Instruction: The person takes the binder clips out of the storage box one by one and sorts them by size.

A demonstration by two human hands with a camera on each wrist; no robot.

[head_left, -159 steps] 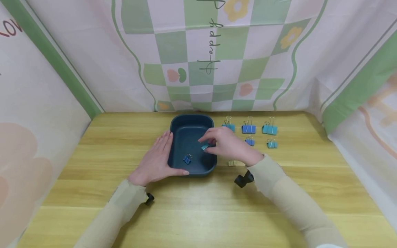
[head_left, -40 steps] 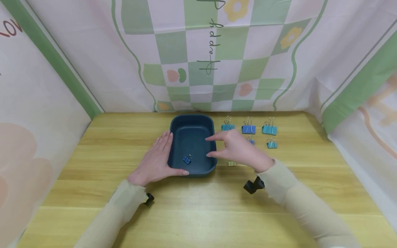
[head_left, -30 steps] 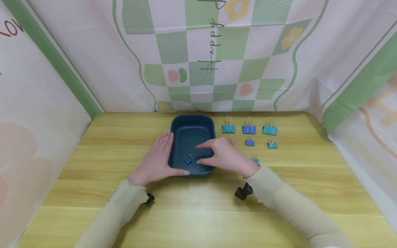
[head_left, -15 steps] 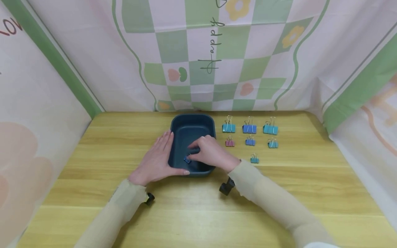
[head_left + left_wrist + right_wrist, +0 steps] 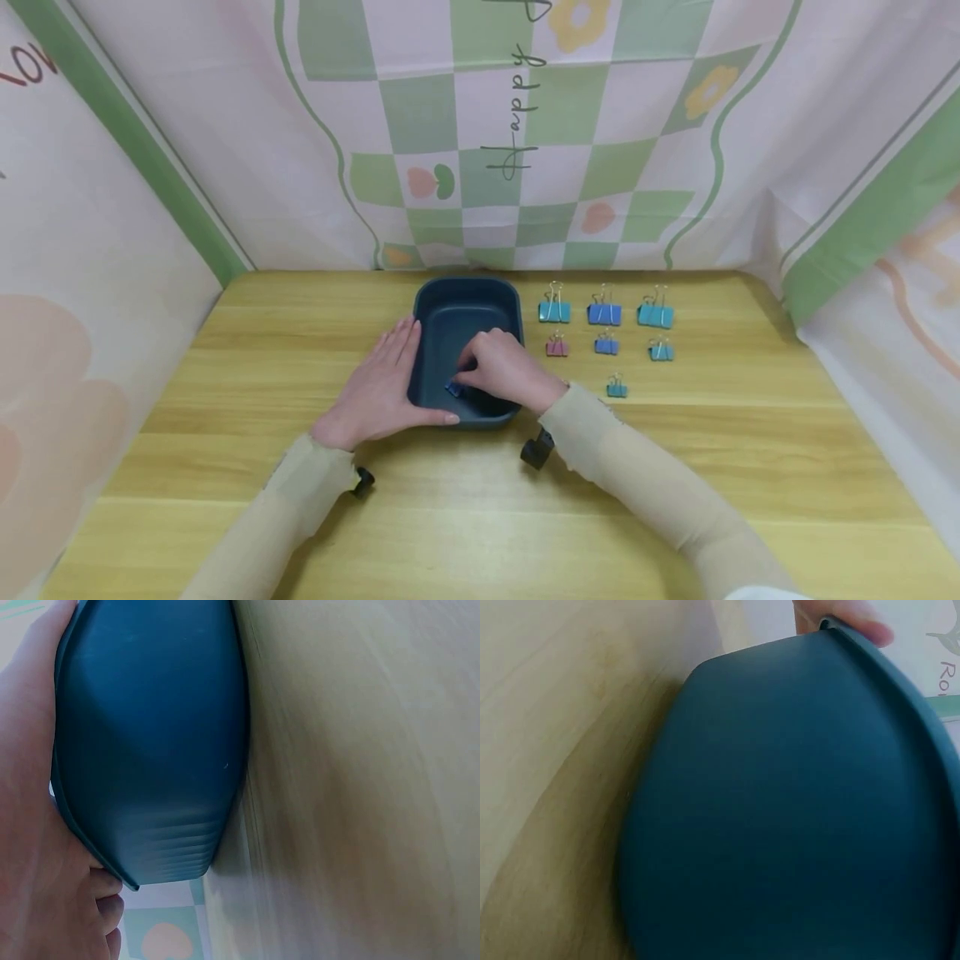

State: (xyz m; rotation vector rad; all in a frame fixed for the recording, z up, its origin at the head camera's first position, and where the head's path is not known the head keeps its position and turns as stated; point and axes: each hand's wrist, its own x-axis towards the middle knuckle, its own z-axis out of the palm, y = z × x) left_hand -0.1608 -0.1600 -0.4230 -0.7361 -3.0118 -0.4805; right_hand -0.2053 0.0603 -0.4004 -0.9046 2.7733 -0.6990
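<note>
A dark blue rectangular bin [image 5: 465, 292] stands on the table. My left hand [image 5: 375, 387] lies along its left side with straight fingers on the rim and the thumb across the front edge; the left wrist view shows the bin's outer wall [image 5: 150, 735] beside that hand. Inside, near the front, is a small blue binder clip [image 5: 453, 389]. My right hand [image 5: 506, 367] reaches in over the right rim and pinches this clip between thumb and fingers, partly covering it. From the right wrist, the bin wall [image 5: 780, 795] hides those fingertips.
Right of the bin, binder clips stand in rows: large teal [image 5: 554, 312], blue [image 5: 604, 314] and teal [image 5: 656, 316] at the back, smaller pink [image 5: 557, 347], blue [image 5: 607, 345] and teal [image 5: 661, 351] ahead. A small teal clip [image 5: 617, 388] stands nearer. Curtains surround the wooden table [image 5: 480, 517].
The small teal clip, earlier in my right hand over the bin, now stands on the table. That hand has moved left and down into the bin and closed on the blue clip. The left hand stays.
</note>
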